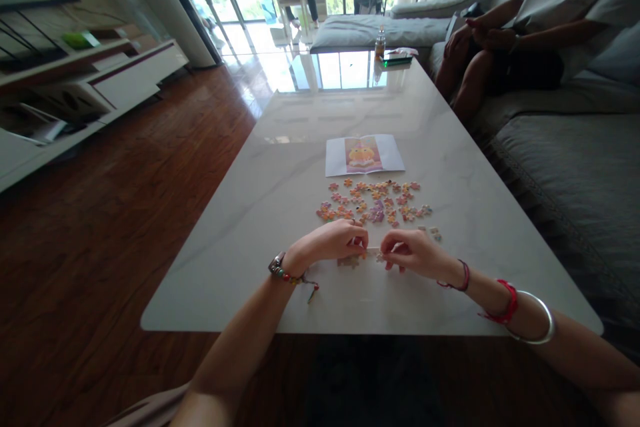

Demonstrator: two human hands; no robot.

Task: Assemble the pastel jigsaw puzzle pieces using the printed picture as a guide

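My left hand [345, 239] is closed in a pinch at a small group of joined puzzle pieces [349, 261] on the white table. Close on its right, my right hand [407, 250] has thumb and fingers pinched on a pale puzzle piece [379, 257]. A thin light edge lies between the two hands. Beyond them spread many loose puzzle pieces [357, 197], orange, pink and purple. Several greyish pieces [435, 233] lie just past my right hand. Farther off is a creased sheet with a printed picture [363, 153] of a yellow figure.
The marble-patterned table [240, 227] has rounded front corners. At its far end stand a bottle [380, 45] and a dark device [397, 61]. A person [530, 33] sits on the grey sofa [575, 147] to the right. A low cabinet [135, 77] lines the left wall.
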